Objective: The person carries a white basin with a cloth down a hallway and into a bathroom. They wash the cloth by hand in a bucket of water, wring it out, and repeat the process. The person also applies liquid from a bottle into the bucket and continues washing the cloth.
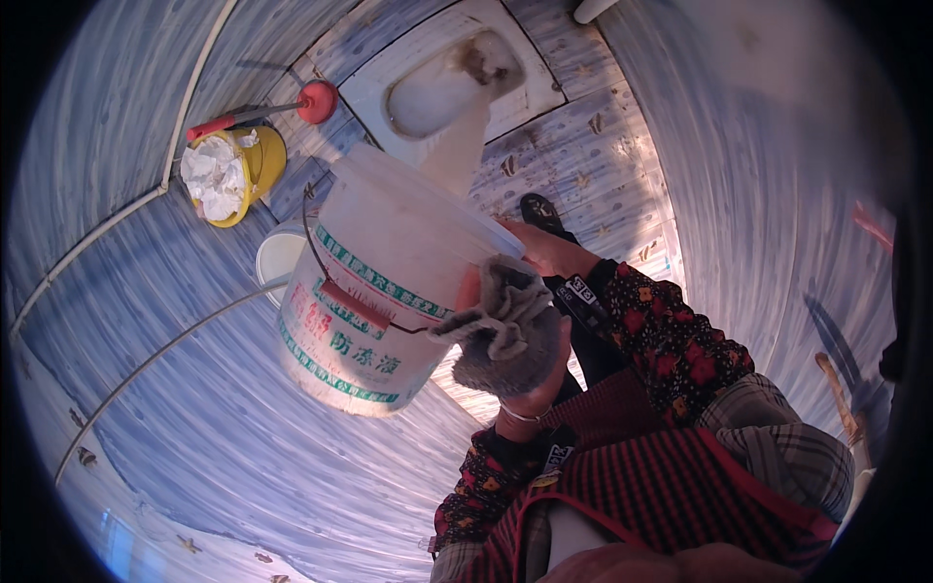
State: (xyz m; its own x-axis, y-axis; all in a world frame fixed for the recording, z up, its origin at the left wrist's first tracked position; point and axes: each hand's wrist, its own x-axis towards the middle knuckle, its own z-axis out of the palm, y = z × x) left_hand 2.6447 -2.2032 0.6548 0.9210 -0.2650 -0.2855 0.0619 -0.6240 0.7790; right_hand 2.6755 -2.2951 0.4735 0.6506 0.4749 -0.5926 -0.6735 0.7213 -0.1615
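A white plastic bucket (372, 291) with green and red printing is tilted, and whitish liquid (455, 157) pours from its mouth into a white squat toilet (539, 80). My right hand (557, 251) grips the bucket near its rim, on the right side. My left hand (536, 393) holds a crumpled grey cloth (510, 328) against the bucket's lower side; part of its fingers is hidden by the cloth. The wire handle with its red grip (355, 304) hangs against the bucket wall. Dark stains show in the toilet bowl.
At the upper left, a yellow bin (268, 164) holds crumpled white paper, and a plunger (317, 102) with a red cup leans over it. Partly behind the bucket is a white round container (280, 255). Pipes run along the left wall. My shoe (541, 211) stands on the patterned tiles.
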